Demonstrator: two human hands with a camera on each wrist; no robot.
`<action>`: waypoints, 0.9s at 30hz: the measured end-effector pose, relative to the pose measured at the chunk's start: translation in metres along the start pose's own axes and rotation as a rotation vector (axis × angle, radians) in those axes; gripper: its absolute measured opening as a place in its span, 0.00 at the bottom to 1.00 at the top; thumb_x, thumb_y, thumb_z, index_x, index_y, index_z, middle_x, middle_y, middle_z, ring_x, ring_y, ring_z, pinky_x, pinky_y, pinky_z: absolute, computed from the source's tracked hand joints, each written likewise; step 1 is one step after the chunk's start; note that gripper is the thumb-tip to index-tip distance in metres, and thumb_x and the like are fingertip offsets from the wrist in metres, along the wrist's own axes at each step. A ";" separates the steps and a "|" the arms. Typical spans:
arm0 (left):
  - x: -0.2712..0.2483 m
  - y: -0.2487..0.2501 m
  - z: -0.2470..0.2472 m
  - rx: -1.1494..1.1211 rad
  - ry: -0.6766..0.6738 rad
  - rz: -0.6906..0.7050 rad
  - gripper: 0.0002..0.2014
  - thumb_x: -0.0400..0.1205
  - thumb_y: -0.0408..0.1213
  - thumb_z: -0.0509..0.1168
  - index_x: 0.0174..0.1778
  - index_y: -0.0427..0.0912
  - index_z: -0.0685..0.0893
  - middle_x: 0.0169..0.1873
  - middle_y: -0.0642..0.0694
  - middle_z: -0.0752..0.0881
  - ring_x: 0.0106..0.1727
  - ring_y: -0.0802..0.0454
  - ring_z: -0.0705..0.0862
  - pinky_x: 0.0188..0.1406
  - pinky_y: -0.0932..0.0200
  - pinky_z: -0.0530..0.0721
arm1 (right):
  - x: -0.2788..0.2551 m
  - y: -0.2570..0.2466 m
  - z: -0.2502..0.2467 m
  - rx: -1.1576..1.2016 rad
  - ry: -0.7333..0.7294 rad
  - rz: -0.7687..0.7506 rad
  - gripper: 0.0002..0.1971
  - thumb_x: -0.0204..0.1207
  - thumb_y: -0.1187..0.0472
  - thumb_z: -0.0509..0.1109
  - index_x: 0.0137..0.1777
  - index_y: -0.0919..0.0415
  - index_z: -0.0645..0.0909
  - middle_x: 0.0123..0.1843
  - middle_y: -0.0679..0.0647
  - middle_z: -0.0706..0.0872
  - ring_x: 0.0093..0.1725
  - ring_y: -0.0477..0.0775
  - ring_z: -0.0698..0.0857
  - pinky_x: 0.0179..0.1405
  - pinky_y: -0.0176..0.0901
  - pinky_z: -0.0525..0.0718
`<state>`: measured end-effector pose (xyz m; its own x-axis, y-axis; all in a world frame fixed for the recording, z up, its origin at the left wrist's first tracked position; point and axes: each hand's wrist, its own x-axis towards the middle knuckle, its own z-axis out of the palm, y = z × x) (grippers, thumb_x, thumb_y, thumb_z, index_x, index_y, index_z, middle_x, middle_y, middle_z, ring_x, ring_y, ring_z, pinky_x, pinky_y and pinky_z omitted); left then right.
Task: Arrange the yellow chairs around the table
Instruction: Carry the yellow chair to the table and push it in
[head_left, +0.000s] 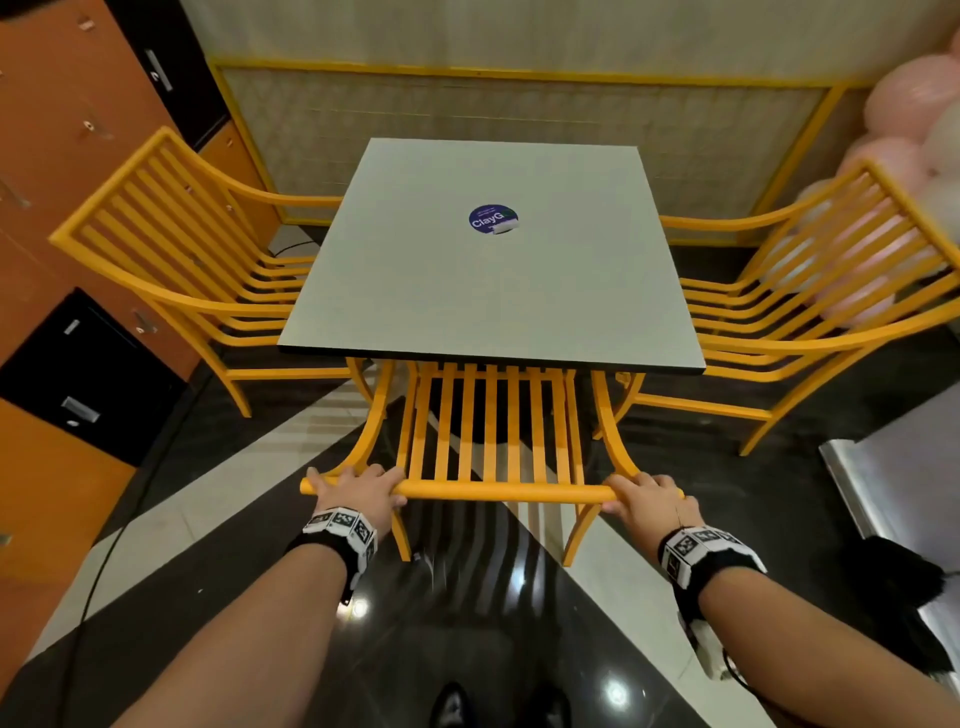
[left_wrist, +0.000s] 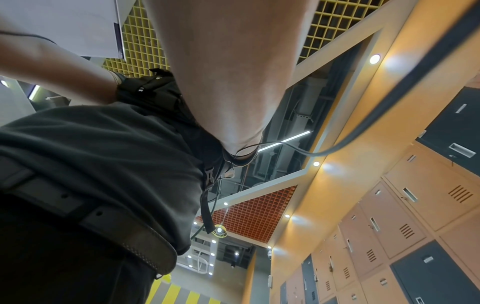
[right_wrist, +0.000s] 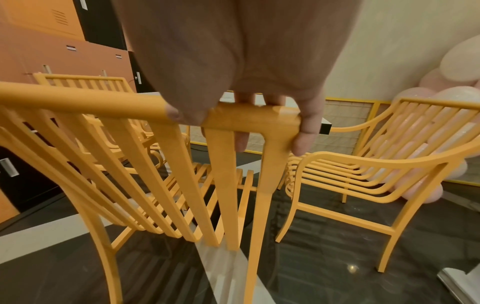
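A grey square table (head_left: 467, 291) with a blue round sticker stands in the middle of the head view. One yellow slatted chair (head_left: 171, 249) is at its left side and another (head_left: 810, 291) at its right, both with seats under the table edge. A third yellow chair (head_left: 488, 431) is at the near side, its seat partly under the tabletop. My left hand (head_left: 358, 488) grips the left end of its top rail and my right hand (head_left: 649, 499) the right end. In the right wrist view the right hand (right_wrist: 259, 98) has its fingers curled over the rail (right_wrist: 103, 102). The left wrist view shows only my forearm and torso.
Orange and black lockers (head_left: 62, 156) line the left wall. A yellow-framed partition (head_left: 519, 114) runs behind the table. Pink balloons (head_left: 909, 104) crowd the far right behind the right chair. A shiny metal surface (head_left: 883, 467) lies at the right, and a dark cable (head_left: 104, 571) runs along the glossy floor at the left.
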<state>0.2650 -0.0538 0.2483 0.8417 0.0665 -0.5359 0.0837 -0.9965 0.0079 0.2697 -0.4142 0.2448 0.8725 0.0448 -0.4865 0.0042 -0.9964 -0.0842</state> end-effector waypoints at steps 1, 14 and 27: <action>0.006 0.000 -0.004 -0.005 -0.006 -0.005 0.12 0.85 0.48 0.53 0.64 0.59 0.72 0.68 0.53 0.77 0.77 0.39 0.68 0.72 0.15 0.50 | 0.007 -0.001 -0.004 0.003 -0.009 -0.001 0.18 0.82 0.37 0.52 0.67 0.38 0.71 0.68 0.51 0.78 0.70 0.61 0.72 0.64 0.67 0.76; 0.018 -0.007 0.002 0.017 0.019 0.027 0.10 0.85 0.45 0.57 0.60 0.62 0.70 0.65 0.54 0.77 0.75 0.38 0.69 0.71 0.13 0.49 | 0.016 -0.003 -0.007 -0.015 -0.056 0.001 0.16 0.82 0.39 0.53 0.65 0.39 0.71 0.70 0.51 0.77 0.73 0.63 0.70 0.67 0.70 0.73; -0.008 0.024 0.048 0.084 0.301 0.290 0.42 0.79 0.58 0.55 0.85 0.56 0.39 0.86 0.49 0.37 0.86 0.37 0.40 0.78 0.21 0.40 | -0.012 0.016 0.018 0.161 0.154 0.080 0.26 0.82 0.43 0.57 0.79 0.41 0.59 0.84 0.54 0.60 0.85 0.59 0.54 0.75 0.68 0.71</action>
<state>0.2346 -0.0807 0.2123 0.9431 -0.2175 -0.2514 -0.2126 -0.9760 0.0465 0.2504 -0.4293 0.2337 0.9313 -0.0571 -0.3599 -0.1348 -0.9716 -0.1946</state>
